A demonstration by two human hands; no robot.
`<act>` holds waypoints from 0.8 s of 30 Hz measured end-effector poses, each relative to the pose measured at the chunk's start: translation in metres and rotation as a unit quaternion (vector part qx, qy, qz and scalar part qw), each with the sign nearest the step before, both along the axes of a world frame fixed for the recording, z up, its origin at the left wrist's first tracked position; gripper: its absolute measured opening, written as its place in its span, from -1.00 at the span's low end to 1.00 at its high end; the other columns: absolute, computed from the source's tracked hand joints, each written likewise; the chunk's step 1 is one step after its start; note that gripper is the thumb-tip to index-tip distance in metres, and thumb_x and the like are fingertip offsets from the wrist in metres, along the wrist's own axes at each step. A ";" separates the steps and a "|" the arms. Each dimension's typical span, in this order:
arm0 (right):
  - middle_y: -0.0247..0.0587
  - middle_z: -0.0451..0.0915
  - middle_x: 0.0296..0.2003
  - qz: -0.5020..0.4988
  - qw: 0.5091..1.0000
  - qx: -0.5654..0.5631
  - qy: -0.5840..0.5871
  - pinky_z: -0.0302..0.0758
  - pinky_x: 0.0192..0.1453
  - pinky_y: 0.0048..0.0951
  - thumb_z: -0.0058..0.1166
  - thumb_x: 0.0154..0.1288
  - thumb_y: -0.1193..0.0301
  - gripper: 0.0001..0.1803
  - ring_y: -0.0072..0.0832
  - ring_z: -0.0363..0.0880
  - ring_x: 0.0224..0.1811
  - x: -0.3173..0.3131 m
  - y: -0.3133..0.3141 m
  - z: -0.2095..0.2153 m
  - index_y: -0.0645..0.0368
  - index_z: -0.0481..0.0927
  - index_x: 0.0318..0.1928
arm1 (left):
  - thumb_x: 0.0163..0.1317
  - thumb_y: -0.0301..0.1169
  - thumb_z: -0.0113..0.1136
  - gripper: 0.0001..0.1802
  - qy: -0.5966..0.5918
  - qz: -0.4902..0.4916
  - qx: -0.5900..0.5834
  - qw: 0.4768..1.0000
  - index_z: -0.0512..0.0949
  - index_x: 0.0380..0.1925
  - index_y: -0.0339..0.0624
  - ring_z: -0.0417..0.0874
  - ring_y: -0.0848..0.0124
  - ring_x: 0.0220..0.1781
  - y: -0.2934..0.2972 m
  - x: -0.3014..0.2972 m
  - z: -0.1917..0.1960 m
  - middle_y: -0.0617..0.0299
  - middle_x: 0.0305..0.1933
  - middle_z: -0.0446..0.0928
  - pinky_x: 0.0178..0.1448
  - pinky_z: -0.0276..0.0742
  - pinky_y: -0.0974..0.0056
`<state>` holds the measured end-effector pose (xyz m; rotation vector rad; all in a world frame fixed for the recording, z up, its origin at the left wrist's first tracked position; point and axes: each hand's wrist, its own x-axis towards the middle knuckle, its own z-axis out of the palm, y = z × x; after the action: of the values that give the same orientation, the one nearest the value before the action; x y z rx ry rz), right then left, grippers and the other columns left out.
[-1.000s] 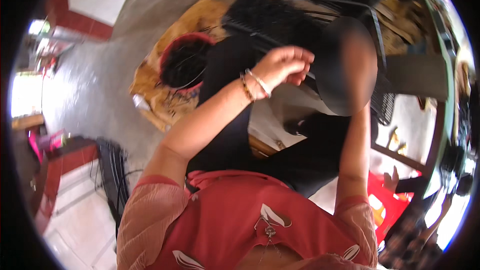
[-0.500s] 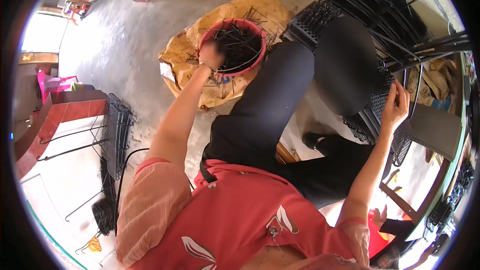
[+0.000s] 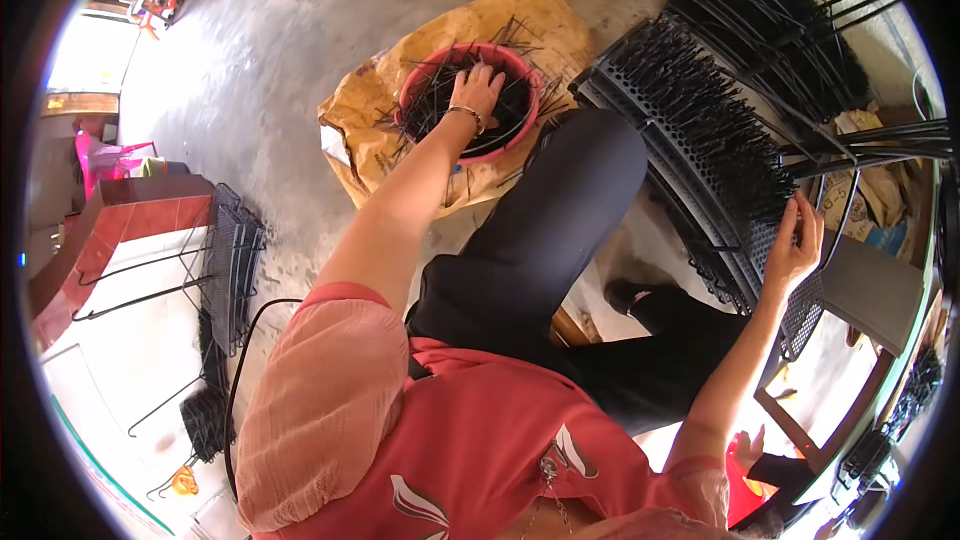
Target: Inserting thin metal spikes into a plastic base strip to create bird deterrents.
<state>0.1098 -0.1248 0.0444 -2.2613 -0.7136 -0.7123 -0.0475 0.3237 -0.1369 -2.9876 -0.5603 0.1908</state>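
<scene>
My left hand (image 3: 478, 95) reaches into a pink-red bucket (image 3: 532, 110), fingers spread and bent over a heap of thin black rods (image 3: 445, 90). No held rod can be made out in it. The bucket stands on a flattened brown sack (image 3: 375, 100). At the near end of a long black perforated rack (image 3: 650, 130), my right hand (image 3: 795, 250) has its thumb and fingertips together. Whatever they pinch there is too small to make out. Short black pieces (image 3: 715, 105) stand upright in dense rows along the rack, close by my knee.
Long black rods and wire frames (image 3: 765, 20) are stacked beyond the rack. More black mesh racks (image 3: 235, 260) lean at the left by a red-tiled ledge (image 3: 150, 220). A grey panel (image 3: 865, 265) stands right of my right hand. Another person's hand (image 3: 748, 448) shows at lower right.
My left hand has moved right from the bucket's left side to over the rods in its middle. A dark oval that covered the rack is gone. My right hand stays at the rack's end.
</scene>
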 end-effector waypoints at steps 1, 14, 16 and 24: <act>-0.35 0.57 -0.36 -0.003 1.000 -0.001 0.000 0.29 -0.49 -0.65 0.10 0.26 0.48 -0.84 -0.71 0.36 -0.54 0.001 0.000 0.000 0.19 0.64 -0.16 | -0.39 -0.05 0.54 0.04 0.025 -0.030 -0.035 0.999 0.25 0.17 -0.11 0.22 0.14 0.31 0.000 0.006 -0.005 0.10 0.15 0.33 0.27 0.15 0.03; -0.25 0.59 -0.30 0.006 0.999 -0.023 0.028 0.41 -0.40 -0.63 0.09 0.26 0.51 -0.86 -0.61 0.48 -0.43 0.005 0.001 0.002 0.26 0.62 -0.19 | -0.33 -0.11 0.49 -0.33 -0.063 0.118 0.026 0.991 0.40 -0.18 -0.05 0.43 0.19 0.02 -0.012 0.039 -0.064 0.08 -0.10 0.41 0.01 0.32 0.13; -0.23 0.59 -0.29 -0.006 0.998 -0.041 0.041 0.44 -0.35 -0.60 0.09 0.25 0.51 -0.86 -0.56 0.51 -0.39 0.003 -0.001 0.006 0.27 0.62 -0.20 | -0.32 -0.11 0.49 -0.33 -0.042 0.117 -0.010 0.992 0.40 -0.17 -0.05 0.44 0.21 0.01 -0.023 0.047 -0.057 0.08 -0.09 0.44 0.01 0.33 0.14; -0.19 0.61 -0.27 0.011 0.997 -0.056 0.051 0.51 -0.21 -0.45 0.11 0.23 0.54 -0.87 -0.41 0.60 -0.26 0.001 0.002 0.010 0.23 0.63 -0.21 | -0.23 -0.03 0.44 -0.34 0.080 0.159 -0.052 0.983 0.46 -0.10 -0.04 0.46 0.23 0.07 -0.019 0.064 -0.039 0.15 -0.06 0.50 0.11 0.33 0.18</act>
<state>0.1107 -0.1224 0.0539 -2.3688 -0.7431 -0.5549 0.0170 0.3051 -0.1756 -2.9231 -1.0344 0.4917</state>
